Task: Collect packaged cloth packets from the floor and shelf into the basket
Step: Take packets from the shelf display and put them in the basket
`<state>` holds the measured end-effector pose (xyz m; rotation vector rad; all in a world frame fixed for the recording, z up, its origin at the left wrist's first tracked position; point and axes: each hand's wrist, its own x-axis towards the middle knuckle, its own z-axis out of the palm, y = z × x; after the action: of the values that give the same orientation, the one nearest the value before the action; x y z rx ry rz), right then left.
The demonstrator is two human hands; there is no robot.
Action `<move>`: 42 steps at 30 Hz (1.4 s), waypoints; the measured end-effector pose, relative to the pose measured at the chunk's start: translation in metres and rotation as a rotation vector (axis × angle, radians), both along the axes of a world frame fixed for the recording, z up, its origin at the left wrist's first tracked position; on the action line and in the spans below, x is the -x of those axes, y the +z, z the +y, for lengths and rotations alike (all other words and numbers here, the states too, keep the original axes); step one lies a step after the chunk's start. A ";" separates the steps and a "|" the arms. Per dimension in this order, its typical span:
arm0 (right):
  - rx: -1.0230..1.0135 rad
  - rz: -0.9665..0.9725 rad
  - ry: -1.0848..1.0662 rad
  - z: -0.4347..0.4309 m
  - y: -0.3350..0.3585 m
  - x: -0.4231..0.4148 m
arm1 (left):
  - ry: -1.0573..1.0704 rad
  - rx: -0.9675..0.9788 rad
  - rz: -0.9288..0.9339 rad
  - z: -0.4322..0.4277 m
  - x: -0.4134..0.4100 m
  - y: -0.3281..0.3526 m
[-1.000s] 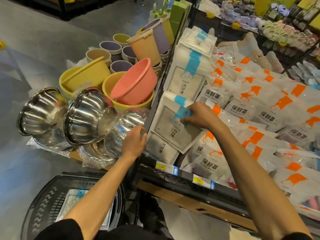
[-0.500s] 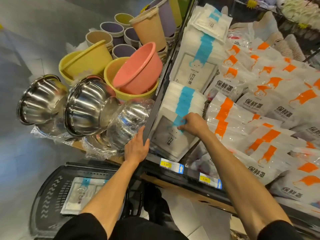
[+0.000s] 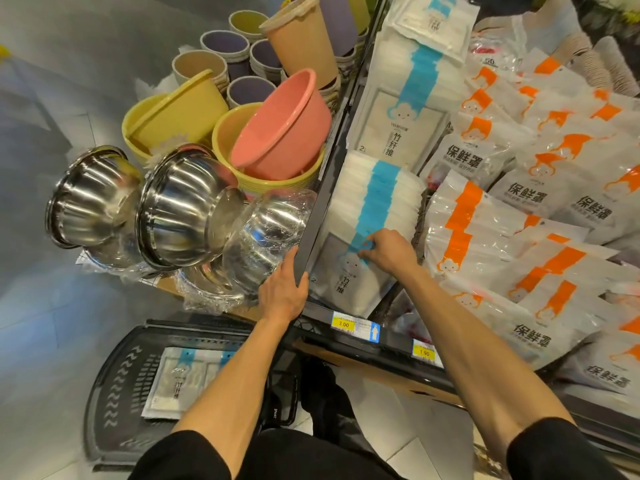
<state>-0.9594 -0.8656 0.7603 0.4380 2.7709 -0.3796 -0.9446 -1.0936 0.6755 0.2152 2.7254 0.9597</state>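
So the right hand (image 3: 389, 252) has its fingers (image 3: 374, 237) pinching the blue strip of the front packet (image 3: 346, 282) at the shelf's (image 3: 320, 209) near-left corner, probably to peel it off the stack (image 3: 377, 199) behind. The left hand (image 3: 284, 292) wraps the shelf's side rail, looks like bracing, and the basket (image 3: 114, 375) waits below the shelf.

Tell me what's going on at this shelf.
A person is picking stock from a shop shelf. The right hand pinches the blue strip of the front cloth packet in a standing stack, and the left hand grips the dark shelf frame beside it. On the floor below, the black basket holds similar packets. The pinched packet has not yet been lifted out.
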 end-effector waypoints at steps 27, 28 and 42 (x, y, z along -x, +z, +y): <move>-0.041 0.144 0.067 0.017 0.007 0.012 | 0.616 -0.750 -0.996 0.117 0.013 -0.004; -0.048 0.137 0.069 0.018 0.008 0.014 | 0.668 -0.779 -1.036 0.121 0.011 -0.006; -0.207 0.384 0.161 0.035 -0.003 0.006 | 0.910 -0.963 -0.968 0.151 0.006 -0.035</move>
<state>-0.9654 -0.8305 0.7577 0.2005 3.2089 -0.1502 -0.9501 -0.9430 0.6409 -1.0981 1.2421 1.8549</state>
